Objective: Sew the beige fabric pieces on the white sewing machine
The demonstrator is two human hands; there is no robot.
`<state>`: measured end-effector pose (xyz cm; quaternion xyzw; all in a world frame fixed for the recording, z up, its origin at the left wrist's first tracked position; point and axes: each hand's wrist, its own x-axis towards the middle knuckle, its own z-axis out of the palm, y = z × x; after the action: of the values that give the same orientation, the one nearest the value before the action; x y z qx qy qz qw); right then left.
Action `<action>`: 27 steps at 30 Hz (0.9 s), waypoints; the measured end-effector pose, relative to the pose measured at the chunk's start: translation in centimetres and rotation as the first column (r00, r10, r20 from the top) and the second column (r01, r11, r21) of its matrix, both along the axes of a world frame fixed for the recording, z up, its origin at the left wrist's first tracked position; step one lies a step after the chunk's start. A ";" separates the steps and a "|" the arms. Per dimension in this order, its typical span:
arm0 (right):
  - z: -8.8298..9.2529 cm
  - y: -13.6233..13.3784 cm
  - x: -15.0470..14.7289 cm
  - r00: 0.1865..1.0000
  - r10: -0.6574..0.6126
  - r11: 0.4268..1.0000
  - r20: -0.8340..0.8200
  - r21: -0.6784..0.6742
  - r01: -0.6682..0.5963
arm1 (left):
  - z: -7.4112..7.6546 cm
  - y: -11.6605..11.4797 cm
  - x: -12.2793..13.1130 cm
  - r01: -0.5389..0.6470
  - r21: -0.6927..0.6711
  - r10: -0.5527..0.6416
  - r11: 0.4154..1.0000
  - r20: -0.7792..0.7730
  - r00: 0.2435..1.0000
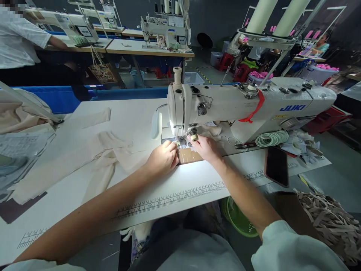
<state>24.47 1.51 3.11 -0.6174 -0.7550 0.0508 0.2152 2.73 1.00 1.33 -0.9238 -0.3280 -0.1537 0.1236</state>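
A white sewing machine (251,103) stands across the table, its needle area lit. Just left of the presser foot (180,142), my left hand (165,156) is closed, fingertips pinching the edge of what looks like pale beige fabric (128,158); most of that grip is hidden. On the other side of the needle, my right hand (207,147) has its fingers closed by the machine bed; what they hold is too small to make out. A tan plate (188,155) with bits of thread lies between my hands.
More beige fabric pieces (67,165) lie to the left. A phone (276,166), coiled pale cord (272,138) and fabric scraps (303,148) sit at the right. Below are a green basket (242,222) and a pile of strips (332,222). Another person (22,37) is beyond, left.
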 end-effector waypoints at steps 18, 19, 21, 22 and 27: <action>-0.7 -8.5 -6.5 0.631 0.742 0.632 0.226 0.077 -0.771 | 5.2 -0.4 -7.2 -0.364 -0.698 0.477 0.617 -0.036 0.878; -1.3 -9.7 -6.5 0.636 0.737 0.634 0.226 0.093 -0.768 | 5.2 -1.4 -8.0 -0.321 -0.733 0.471 0.599 -0.001 0.882; -2.4 -12.2 -6.4 0.666 0.717 0.648 0.205 0.155 -0.745 | 5.2 -4.2 -10.3 -0.243 -0.805 0.495 0.542 0.072 0.866; -2.9 -13.6 -6.2 0.681 0.714 0.655 0.166 0.187 -0.732 | 5.1 -6.0 -11.7 -0.204 -0.842 0.517 0.499 0.100 0.850; -4.6 -19.7 -4.8 0.561 0.631 0.674 -0.536 0.021 -0.738 | 4.2 -17.0 -19.9 -0.057 -0.971 0.617 0.233 0.102 0.781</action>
<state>19.66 -18.22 -1.47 -0.2560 -0.8422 0.3668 0.3011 -17.21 -15.96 5.51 -0.6499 -0.5720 -0.1218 -0.4855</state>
